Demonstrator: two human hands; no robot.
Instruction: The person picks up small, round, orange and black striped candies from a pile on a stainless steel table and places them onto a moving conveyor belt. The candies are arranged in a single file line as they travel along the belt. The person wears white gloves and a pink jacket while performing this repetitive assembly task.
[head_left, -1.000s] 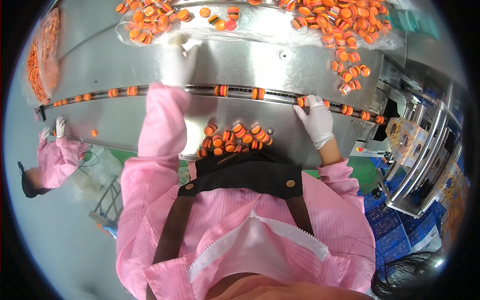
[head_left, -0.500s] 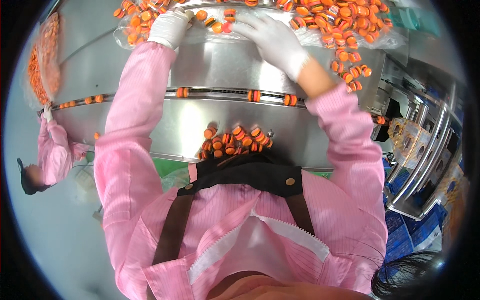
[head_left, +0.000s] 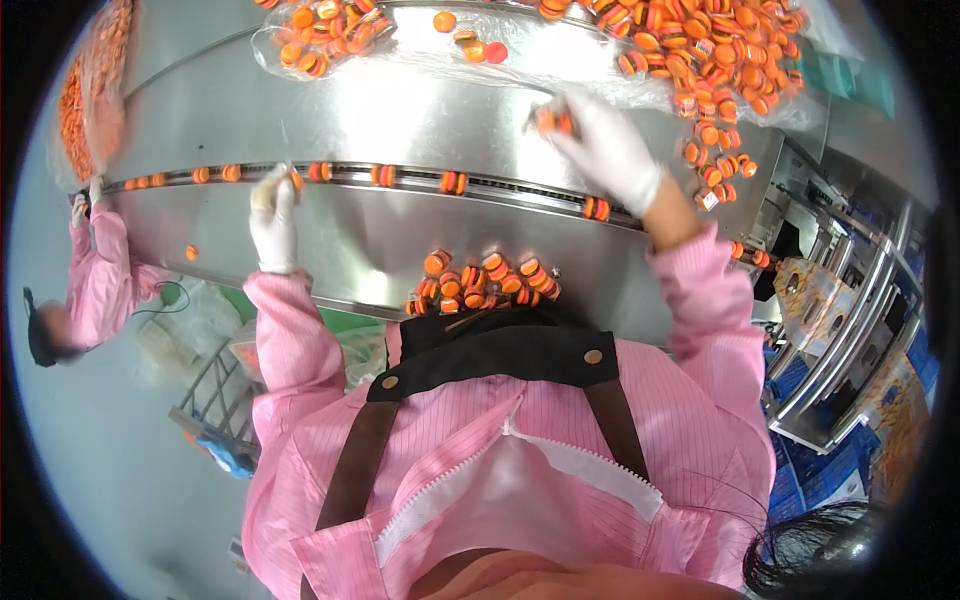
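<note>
Pieces (head_left: 495, 264), orange: judged light, slippery; best gripped by edges.
Left hand (head_left: 273, 222), ten o'clock: one piece (head_left: 296, 179) seemingly pinched.
Right hand (head_left: 612, 150), one o'clock: blurred piece (head_left: 546, 120) is pinched.

On my remote screen the right hand (head_left: 612, 150) is too blurred for me to count the orange pieces (head_left: 550, 122) at its fingertips. I cannot make out the left hand's (head_left: 274, 222) grip either, and the top edge cuts off the large orange heap (head_left: 715, 50).
</note>
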